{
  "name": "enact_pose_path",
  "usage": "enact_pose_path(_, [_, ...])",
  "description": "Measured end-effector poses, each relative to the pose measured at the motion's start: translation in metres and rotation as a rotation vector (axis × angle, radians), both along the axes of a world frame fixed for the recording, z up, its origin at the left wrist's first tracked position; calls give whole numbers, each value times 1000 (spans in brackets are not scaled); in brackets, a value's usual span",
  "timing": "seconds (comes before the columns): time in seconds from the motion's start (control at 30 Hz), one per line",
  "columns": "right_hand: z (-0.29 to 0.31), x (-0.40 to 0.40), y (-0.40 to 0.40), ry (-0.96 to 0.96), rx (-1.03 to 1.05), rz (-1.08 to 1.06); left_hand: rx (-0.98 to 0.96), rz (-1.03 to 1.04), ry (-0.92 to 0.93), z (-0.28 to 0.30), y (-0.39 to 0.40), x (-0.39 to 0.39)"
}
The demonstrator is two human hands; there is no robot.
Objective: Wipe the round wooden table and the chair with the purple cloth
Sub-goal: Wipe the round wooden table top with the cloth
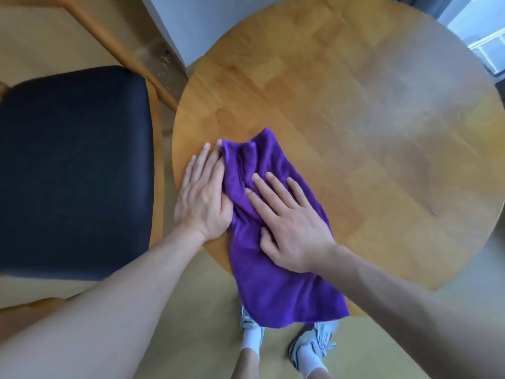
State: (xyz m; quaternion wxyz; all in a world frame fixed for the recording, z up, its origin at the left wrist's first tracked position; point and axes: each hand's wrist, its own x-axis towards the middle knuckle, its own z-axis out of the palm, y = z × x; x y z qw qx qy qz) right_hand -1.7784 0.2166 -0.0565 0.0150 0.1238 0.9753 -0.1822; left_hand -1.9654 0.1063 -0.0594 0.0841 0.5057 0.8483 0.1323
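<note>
The purple cloth (273, 269) lies bunched along the near left part of the round wooden table (355, 105), and its lower end hangs over the table's edge. My right hand (289, 222) presses flat on the middle of the cloth with fingers spread. My left hand (203, 198) lies flat on the table at the cloth's left side, its fingers straight and touching the cloth's edge. The chair (73, 170), with a dark blue seat and a wooden frame, stands to the left of the table.
A white wall panel (191, 28) stands beyond the gap between chair and table. A window or glass door (483, 42) shows at the far right. My feet in white socks and light shoes (314, 343) stand on the tan floor below the table's near edge.
</note>
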Motion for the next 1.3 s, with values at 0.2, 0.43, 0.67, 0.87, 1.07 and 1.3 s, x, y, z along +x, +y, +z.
enact_pose_path(0.2, [3,-48,44,36,-33,-548,-34,3,-19,2,0,2])
enact_pose_path(0.43, [0,-56,26,-81,49,-348,-51,28,-26,8,2,3])
enact_pose_path(0.67, [-1,-70,116,-1,82,306,-113,31,-6,13,3,5])
enact_pose_path(0.87, [0,-103,80,-6,39,-417,-56,72,-37,10,1,7])
enact_pose_path(1.07, [-1,-95,80,-83,70,-40,-32,366,-28,6,-1,15])
enact_pose_path(1.3, [6,-145,185,-46,20,273,-99,750,-26,2,42,56])
